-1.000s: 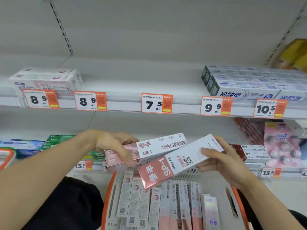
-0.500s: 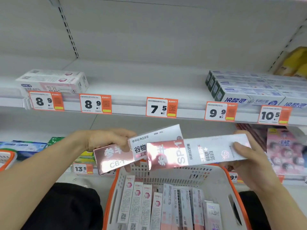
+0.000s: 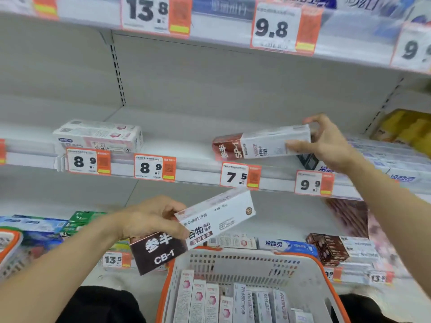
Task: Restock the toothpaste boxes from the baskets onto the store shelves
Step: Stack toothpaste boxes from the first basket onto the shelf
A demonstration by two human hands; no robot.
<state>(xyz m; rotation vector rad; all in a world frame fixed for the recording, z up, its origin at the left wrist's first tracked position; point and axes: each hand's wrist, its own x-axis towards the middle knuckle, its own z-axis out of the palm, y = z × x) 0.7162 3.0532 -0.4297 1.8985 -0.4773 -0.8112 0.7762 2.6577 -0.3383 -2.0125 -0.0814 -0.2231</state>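
Observation:
My right hand grips the white end of a red-and-white SP-1 toothpaste box, held level just over the middle shelf above the 7.5 price tag. My left hand holds a dark-and-white CB-1 toothpaste box, tilted, above the rim of the basket. The white basket with orange rim sits low in the middle and holds several upright toothpaste boxes.
White-pink boxes lie on the middle shelf at left, white-blue boxes at right behind my right arm. Yellow packs stand far right. The lower shelf carries mixed toothpaste boxes. A second basket edge shows at far left.
My right hand has lifted the SP-1 box from above the basket up to the middle shelf. My left hand stays low with the CB-1 box. The view has tilted upward.

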